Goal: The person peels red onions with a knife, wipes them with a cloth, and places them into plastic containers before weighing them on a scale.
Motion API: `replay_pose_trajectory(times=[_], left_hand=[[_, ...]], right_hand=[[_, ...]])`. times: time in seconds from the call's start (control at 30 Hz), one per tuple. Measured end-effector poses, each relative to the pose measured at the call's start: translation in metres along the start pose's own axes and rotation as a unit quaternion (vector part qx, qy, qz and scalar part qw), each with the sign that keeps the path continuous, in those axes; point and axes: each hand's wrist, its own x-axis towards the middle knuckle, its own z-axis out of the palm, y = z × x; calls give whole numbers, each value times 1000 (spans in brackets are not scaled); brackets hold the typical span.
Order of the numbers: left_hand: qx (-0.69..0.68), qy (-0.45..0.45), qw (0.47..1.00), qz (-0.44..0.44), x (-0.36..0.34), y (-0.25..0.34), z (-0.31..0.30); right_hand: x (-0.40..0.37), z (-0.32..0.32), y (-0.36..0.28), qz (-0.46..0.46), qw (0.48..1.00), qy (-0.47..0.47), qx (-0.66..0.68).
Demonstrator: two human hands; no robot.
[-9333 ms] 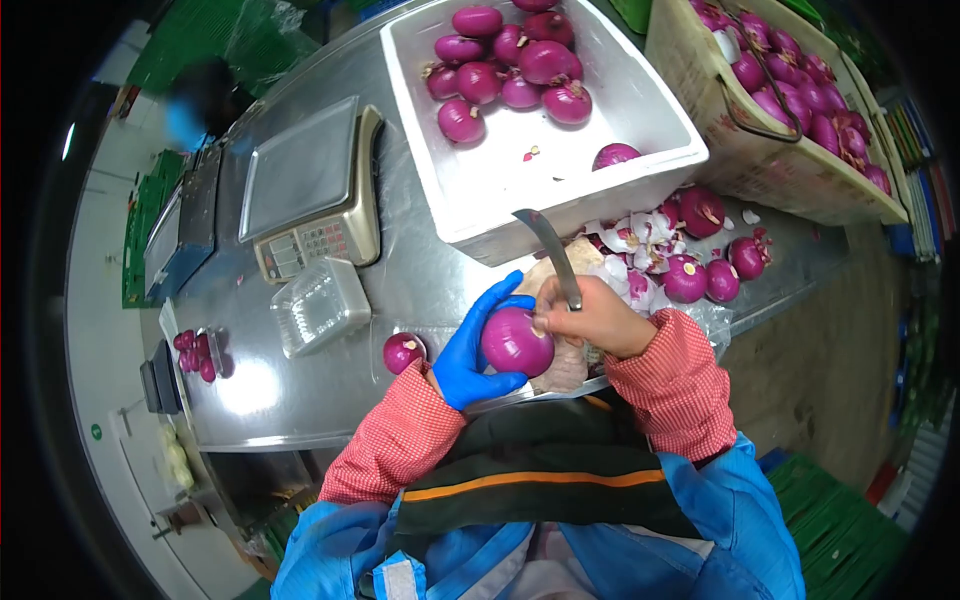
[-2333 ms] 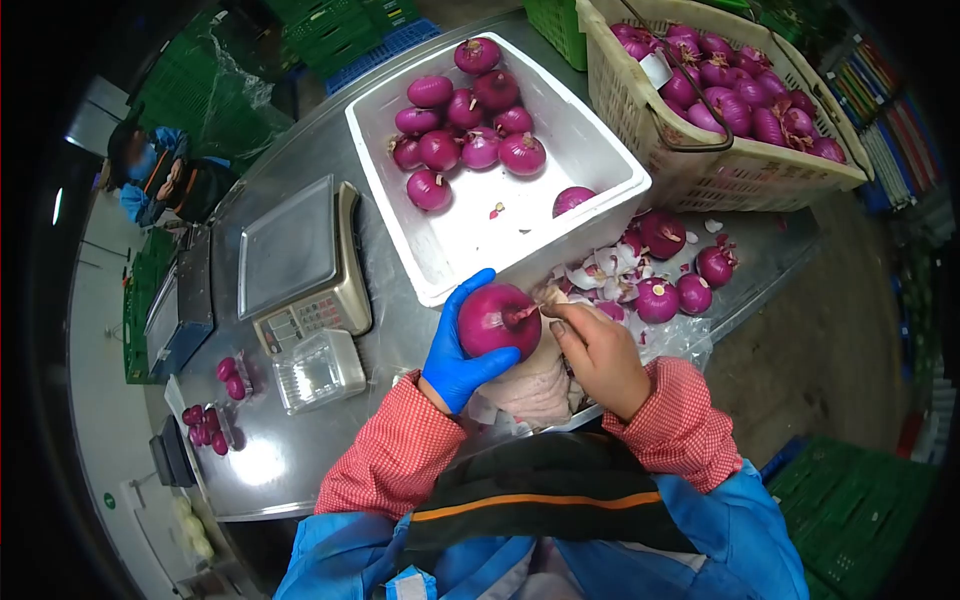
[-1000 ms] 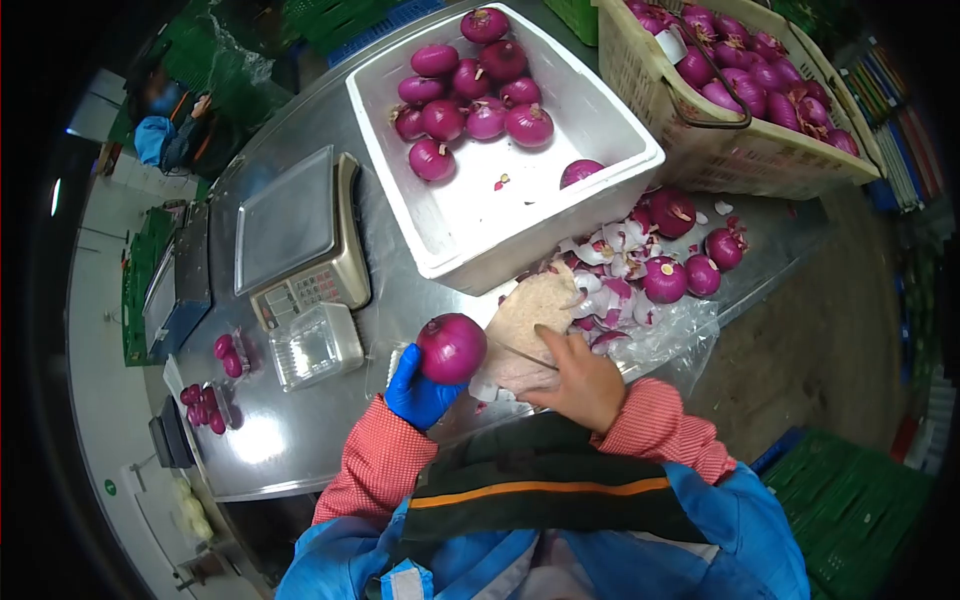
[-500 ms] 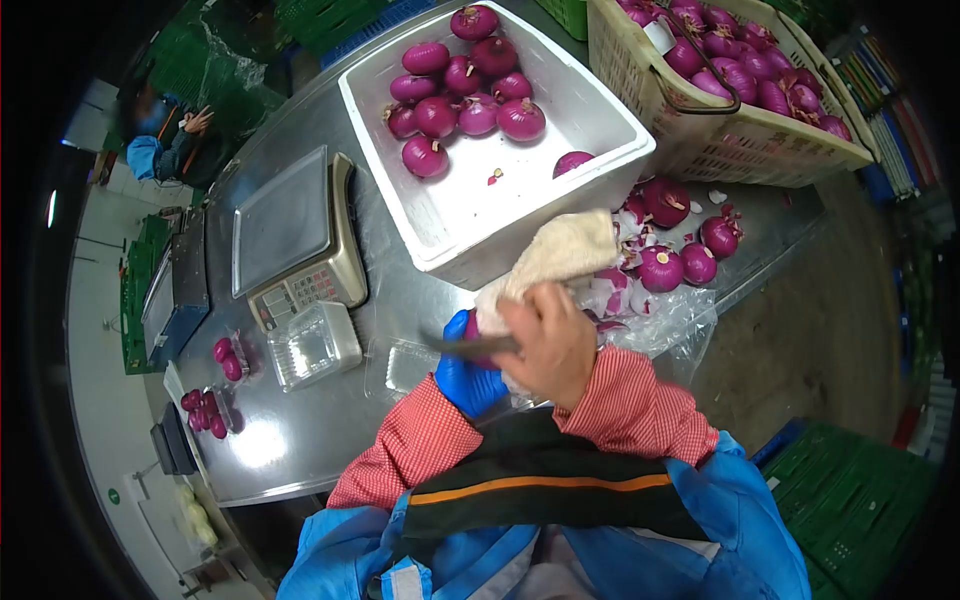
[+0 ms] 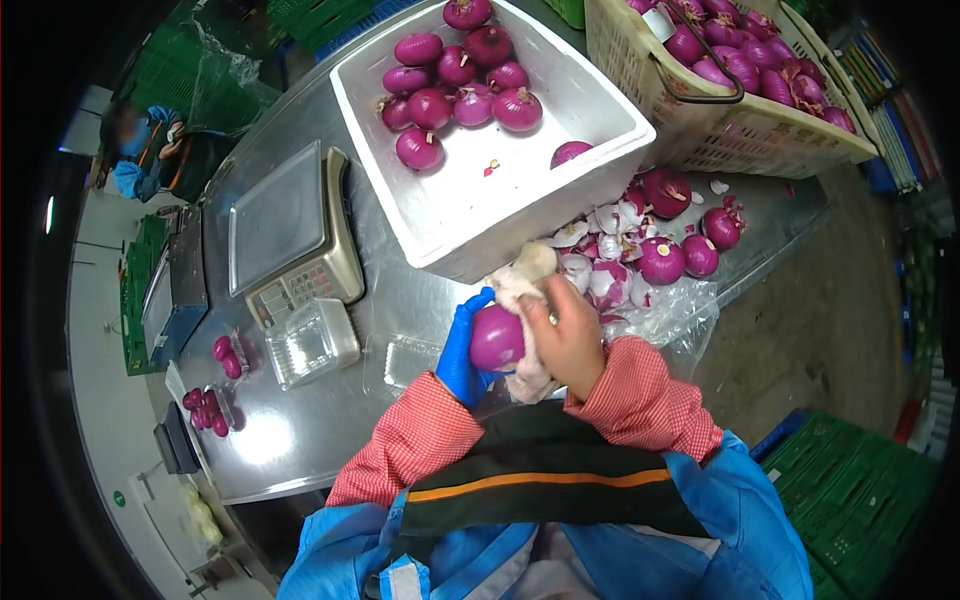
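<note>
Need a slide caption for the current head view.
Blue-gloved left hand holds a red onion while the bare right hand presses a cloth against it, beside a white box of onions.

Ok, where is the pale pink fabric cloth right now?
In the head view, the pale cloth is in the bare right hand, against the right side of the round purple onion in the blue-gloved left hand.

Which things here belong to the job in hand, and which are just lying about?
Likely in the job:
- onion in the left hand
- cloth in the right hand
- peeled skins

Seemingly lying about:
- scale
- clear tub
</note>
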Motion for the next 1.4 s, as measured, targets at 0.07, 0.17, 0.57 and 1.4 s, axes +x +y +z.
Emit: replay_pose_trajectory(times=[0.07, 0.17, 0.57, 1.4], left_hand=[[-107, -39, 991, -68, -2, -1, -11], [-190, -75, 969, -139, -6, 3, -11], [-226, -103, 960, -129, -9, 16, -3], [602, 244, 670, 359, -27, -9, -177]], right_hand=[[-1, -13, -38, -162, 978, -3, -135], [2, -14, -41, -149, 976, -36, -153], [-5, -42, -33, -27, 989, -35, -138], [-24, -32, 13, 31, 987, -144, -56]])
